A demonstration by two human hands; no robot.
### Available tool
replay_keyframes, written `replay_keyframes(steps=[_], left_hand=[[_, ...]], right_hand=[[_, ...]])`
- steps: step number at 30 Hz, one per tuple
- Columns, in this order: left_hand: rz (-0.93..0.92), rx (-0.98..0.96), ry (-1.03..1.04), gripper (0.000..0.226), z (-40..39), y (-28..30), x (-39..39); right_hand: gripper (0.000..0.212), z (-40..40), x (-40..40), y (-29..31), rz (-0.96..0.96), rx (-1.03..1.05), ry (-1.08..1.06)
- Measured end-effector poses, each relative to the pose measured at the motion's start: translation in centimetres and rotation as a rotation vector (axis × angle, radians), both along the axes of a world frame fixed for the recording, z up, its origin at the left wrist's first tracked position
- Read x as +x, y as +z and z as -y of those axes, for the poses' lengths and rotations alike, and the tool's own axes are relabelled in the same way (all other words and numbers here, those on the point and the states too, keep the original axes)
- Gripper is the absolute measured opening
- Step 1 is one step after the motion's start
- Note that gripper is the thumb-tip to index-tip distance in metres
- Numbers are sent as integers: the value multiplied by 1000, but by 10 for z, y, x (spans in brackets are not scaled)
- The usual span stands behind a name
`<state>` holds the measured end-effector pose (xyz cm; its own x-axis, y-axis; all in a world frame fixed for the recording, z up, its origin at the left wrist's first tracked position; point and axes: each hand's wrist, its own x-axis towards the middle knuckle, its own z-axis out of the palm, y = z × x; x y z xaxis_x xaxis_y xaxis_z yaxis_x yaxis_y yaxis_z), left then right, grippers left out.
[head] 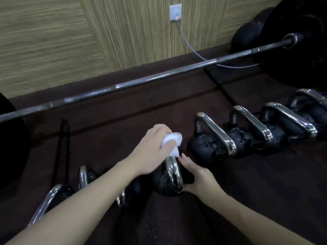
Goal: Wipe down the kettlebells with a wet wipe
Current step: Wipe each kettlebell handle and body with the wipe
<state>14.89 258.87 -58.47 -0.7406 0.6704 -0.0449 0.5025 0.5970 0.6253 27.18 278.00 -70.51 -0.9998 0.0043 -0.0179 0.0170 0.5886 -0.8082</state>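
Note:
A row of black kettlebells with chrome handles runs across the dark floor. The middle kettlebell [172, 175] stands right in front of me. My left hand [150, 152] grips a crumpled white wet wipe [172, 143] and presses it on the top of that kettlebell's chrome handle. My right hand [198, 175] cups the kettlebell's black body from the right side and steadies it. To the right stand several more kettlebells, the nearest kettlebell [210, 138] showing wet spots. Under my left forearm lie other kettlebells [85, 175], partly hidden.
A long steel barbell [141, 80] lies across the floor behind the row, with big black plates [297, 41] at its right end and another at the left edge. A grey cable [192, 48] runs from a wall socket [175, 12] down to the floor.

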Motion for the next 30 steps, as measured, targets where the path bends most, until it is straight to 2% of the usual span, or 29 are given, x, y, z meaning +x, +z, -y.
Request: replay_keyframes(steps=[2, 4, 5, 7, 9, 10, 13, 15, 16, 17, 20, 23, 26, 28, 30], left_hand=[[284, 55, 189, 20, -17, 2, -21], [569, 99, 402, 26, -31, 5, -37], [669, 130, 444, 31, -32, 5, -37], [670, 195, 393, 37, -29, 6, -22], [501, 219, 321, 30, -15, 4, -2], [338, 178, 224, 35, -8, -1, 5], [-323, -147, -211, 52, 15, -4, 30], [-623, -292, -449, 54, 24, -8, 46], [-733, -348, -538, 50, 26, -10, 52], [-826, -378, -592, 47, 28, -15, 53], [-917, -353, -668, 42, 27, -15, 39], [-758, -293, -610, 50, 25, -6, 20], [-447, -239, -360, 57, 21, 1, -1], [-91, -143, -108, 52, 8, 11, -11], [357, 44, 182, 36, -10, 23, -13]], right_hand=[[113, 1, -1, 2, 4, 21, -6], [113, 1, -1, 2, 16, -2, -5], [113, 1, -1, 2, 22, -3, 0], [112, 1, 0, -1, 19, 21, 3], [113, 2, -1, 0, 29, 25, 3], [114, 2, -2, 2, 32, 17, 9], [116, 2, -4, 0, 9, 16, 10], [99, 2, -4, 3, 10, -51, -20], [88, 3, -3, 4, 8, -44, -29], [86, 4, -1, 5, -4, -28, -45], [101, 5, -1, 8, -35, 17, -37], [122, 2, -3, 3, -34, 29, -4], [119, 0, -4, -4, -18, 15, 13], [117, -1, -3, -7, 0, -7, 18], [116, -2, -2, -7, 5, -9, 16]])
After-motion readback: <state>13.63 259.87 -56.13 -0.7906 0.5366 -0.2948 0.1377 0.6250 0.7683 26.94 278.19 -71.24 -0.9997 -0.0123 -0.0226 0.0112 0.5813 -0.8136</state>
